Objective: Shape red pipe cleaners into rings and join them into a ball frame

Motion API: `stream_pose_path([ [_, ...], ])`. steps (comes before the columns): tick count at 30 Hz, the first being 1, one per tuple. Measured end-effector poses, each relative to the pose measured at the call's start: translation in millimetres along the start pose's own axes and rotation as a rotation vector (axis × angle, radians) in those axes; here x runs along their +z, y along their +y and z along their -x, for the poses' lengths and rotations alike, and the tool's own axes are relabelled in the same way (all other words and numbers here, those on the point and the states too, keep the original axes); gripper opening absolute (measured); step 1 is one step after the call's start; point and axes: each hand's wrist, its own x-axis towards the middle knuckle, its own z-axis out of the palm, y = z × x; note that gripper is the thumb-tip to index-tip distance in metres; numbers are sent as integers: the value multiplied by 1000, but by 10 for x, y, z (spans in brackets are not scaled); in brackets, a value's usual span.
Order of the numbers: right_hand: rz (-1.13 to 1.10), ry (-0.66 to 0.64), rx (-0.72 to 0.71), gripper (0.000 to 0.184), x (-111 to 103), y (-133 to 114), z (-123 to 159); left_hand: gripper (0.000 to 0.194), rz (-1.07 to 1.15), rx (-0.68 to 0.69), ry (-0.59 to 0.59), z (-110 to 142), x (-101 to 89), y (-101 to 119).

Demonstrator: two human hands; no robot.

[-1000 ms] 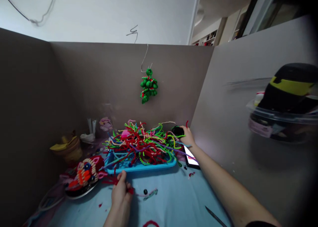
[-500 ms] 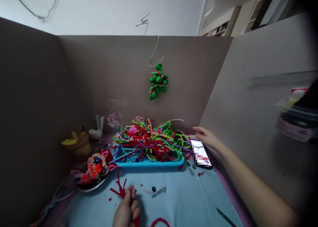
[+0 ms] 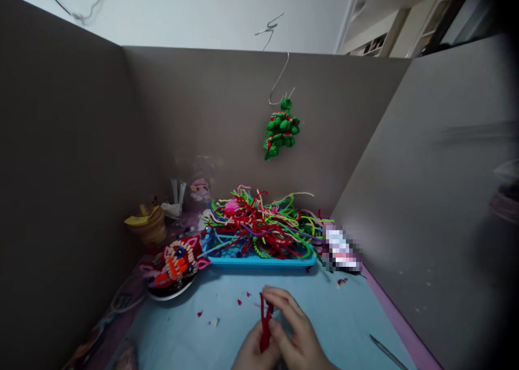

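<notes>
Both my hands meet low in the middle of the view, over the light blue table cover (image 3: 227, 332). My left hand (image 3: 253, 348) is closed round the lower part of a red pipe cleaner (image 3: 264, 318) that stands up between the hands. My right hand (image 3: 292, 329) pinches the same red pipe cleaner from the right, fingers curled onto it. Behind them a blue tray (image 3: 259, 259) carries a tangled heap of red, green, yellow and purple pipe cleaners (image 3: 263, 227).
A phone (image 3: 340, 251) lies right of the tray. A red and orange pipe-cleaner figure (image 3: 174, 262) rests on a plate at the left, beside a yellow pot (image 3: 148, 227). A green ornament (image 3: 281, 129) hangs on the back panel. A thin metal tool (image 3: 387, 351) lies at bottom right.
My right hand left the phone and the tray's far corner and came back to join the left hand on the red pipe cleaner. The view swung left, so the container on the right is gone.
</notes>
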Motion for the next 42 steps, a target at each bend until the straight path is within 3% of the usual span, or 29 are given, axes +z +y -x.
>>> stream_pose_path([
  [2, -35, -45, 115, 32, -27, 65, 57, 65, -46, -19, -71, 22, -45, -11],
  [5, -74, -41, 312, 36, -97, 65, 126, 73, -36, -115, -185, 33, -89, -30],
  [7, -80, -92, 330, 38, -135, 12, 133, 72, -23, -128, -186, 15, -110, -52],
  [9, -58, -207, 237, 39, -174, -46, 40, 68, 1, -122, -126, -23, -143, -81],
  [11, -1, -253, 117, 43, -216, -70, -209, 66, 133, -135, -56, -72, -200, -107],
  [14, 206, -79, 39, 50, -242, 0, -862, 59, 493, -185, -5, -142, -311, -120],
  [16, 459, -68, 138, 71, -199, 116, -1369, 50, 681, -226, 16, -173, -379, -112],
  [19, 722, -197, 443, 116, -46, 346, -1972, 44, 829, -290, 66, -200, -446, -98],
  [23, 794, -302, 661, 130, 207, 602, -2259, 47, 899, -325, 114, -233, -481, -116],
  [26, 838, -311, 648, 125, 323, 694, -2201, 51, 930, -362, 121, -254, -480, -140],
  [30, 863, -275, 559, 105, 297, 698, -2058, 49, 914, -406, 135, -232, -409, -104],
  [36, 919, -183, 412, 61, -23, 562, -2088, 52, 886, -363, 327, -82, -208, 164],
  [42, 955, -104, 307, 55, -456, 396, -2338, 41, 934, -228, 471, -13, -192, 253],
])
